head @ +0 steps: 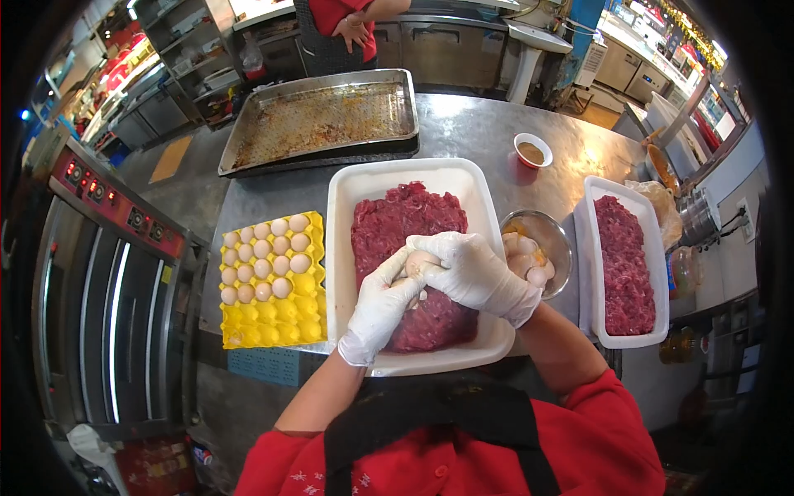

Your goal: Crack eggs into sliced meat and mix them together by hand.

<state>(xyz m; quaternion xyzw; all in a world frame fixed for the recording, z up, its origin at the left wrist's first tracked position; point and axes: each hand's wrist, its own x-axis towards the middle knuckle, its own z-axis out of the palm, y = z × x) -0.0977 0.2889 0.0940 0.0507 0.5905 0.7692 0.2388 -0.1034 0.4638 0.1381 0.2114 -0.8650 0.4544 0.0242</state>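
Both of my hands wear white gloves and meet above a large white plastic tub (338, 260) of raw minced or chopped red meat (406, 217). My left hand (384, 304) and my right hand (474, 273) hold an egg (420, 263) between them; whether its shell is cracked I cannot tell. A yellow egg tray (273, 319) stands left of the tub, its upper rows holding several eggs (262, 268) and its lower cups bare. On the tub's right, partly behind my right wrist, a steel bowl (561, 248) contains eggshells (527, 251) with traces of yolk.
A narrower white tub (660, 297) of red meat (623, 266) stands at the right. Beyond the large tub are a stained metal baking tray (322, 118) and a cup of brown powder (531, 154). A person (347, 31) stands across the steel table (465, 130). An oven (111, 279) is at left.
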